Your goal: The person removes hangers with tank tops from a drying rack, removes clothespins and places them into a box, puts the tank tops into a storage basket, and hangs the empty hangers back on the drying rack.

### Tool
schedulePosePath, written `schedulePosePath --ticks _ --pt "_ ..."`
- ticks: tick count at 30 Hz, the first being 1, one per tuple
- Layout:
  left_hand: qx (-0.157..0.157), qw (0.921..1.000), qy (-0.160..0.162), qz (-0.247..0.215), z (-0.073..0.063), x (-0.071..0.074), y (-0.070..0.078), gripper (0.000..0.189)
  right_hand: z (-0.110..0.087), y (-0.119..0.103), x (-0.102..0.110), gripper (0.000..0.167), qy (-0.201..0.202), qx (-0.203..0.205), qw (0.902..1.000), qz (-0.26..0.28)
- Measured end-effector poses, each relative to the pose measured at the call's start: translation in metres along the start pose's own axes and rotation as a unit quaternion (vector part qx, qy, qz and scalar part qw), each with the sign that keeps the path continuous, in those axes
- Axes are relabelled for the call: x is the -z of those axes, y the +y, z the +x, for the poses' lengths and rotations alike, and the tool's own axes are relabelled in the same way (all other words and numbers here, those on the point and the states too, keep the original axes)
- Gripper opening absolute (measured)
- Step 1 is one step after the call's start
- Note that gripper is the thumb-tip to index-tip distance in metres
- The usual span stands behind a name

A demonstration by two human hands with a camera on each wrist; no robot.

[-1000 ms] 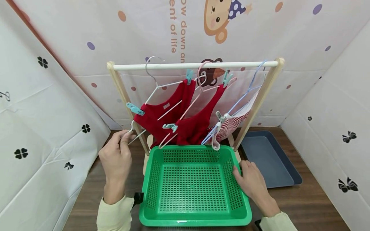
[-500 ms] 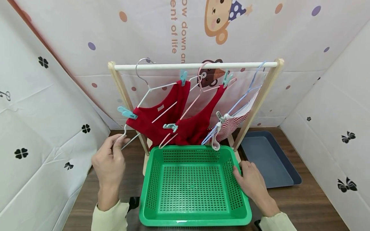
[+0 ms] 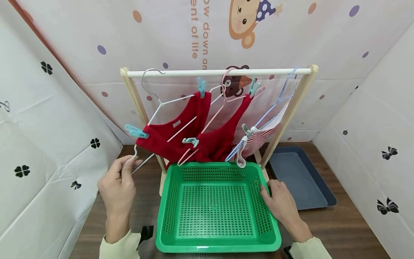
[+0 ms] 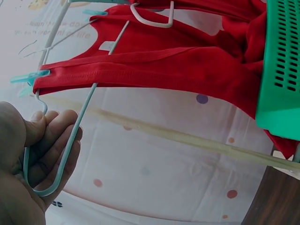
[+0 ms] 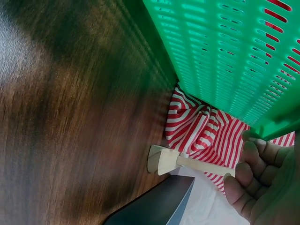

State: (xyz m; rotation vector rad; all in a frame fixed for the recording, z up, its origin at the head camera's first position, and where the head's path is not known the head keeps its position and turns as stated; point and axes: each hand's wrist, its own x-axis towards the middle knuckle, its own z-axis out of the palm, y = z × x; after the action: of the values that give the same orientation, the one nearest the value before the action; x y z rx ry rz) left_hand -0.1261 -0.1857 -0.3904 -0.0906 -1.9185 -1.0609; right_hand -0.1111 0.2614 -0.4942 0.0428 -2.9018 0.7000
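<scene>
Fingers of the left hand (image 3: 116, 190): pinching the lower outer corner of a white hanger (image 3: 182, 129), with thumb and fingertips on its frame, out to the left of the green basket's (image 3: 220, 249) far left corner.
White hanger: stretching up and to the right of those fingertips, rising behind the basket, with its hook curving at the white rail (image 3: 194, 73).
Long axis: slanting from the pinched corner, left of the basket, to an upper end behind the basket's far edge; by judgement, counting most here.
Red top (image 3: 158, 140): hanging on that hanger under blue clips (image 3: 136, 131), spreading behind the basket's far left corner.
Pink hanger (image 3: 213, 117): carrying a second red garment (image 3: 223, 140) behind the basket's middle, crowding the white hanger's upper end; touching or not, impossible to tell.
Right hand (image 3: 281, 201): gripping the basket's right rim, with thumb inside the wall and fingers outside, resting well apart from the white hanger.
Nearer hand: being the left, touching the white hanger directly.
</scene>
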Motion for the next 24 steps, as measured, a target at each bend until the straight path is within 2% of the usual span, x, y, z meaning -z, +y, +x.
schedulePosePath --ticks 4,10,13,18,24 --pt "0.004 1.0 0.003 -0.002 -0.003 0.003 -0.003 0.009 0.0 0.0 0.0 0.026 0.005 0.003 1.0 0.001" --pt "0.02 0.9996 -0.021 0.004 -0.008 0.008 -0.009 0.013 0.0 0.001 0.0 0.026 0.006 0.002 1.0 0.004" --pt "0.015 0.9994 -0.028 0.017 -0.013 0.009 -0.013 0.011 0.0 0.001 -0.001 0.027 0.005 0.002 1.0 0.004" --pt "0.0 0.9996 -0.025 0.011 -0.019 0.008 -0.02 0.01 0.001 0.001 0.0 0.027 0.005 0.001 1.0 0.007" --pt "0.014 0.9991 -0.039 -0.001 -0.025 0.013 -0.026 0.009 0.0 0.0 0.0 0.029 0.002 -0.002 0.9999 0.014"
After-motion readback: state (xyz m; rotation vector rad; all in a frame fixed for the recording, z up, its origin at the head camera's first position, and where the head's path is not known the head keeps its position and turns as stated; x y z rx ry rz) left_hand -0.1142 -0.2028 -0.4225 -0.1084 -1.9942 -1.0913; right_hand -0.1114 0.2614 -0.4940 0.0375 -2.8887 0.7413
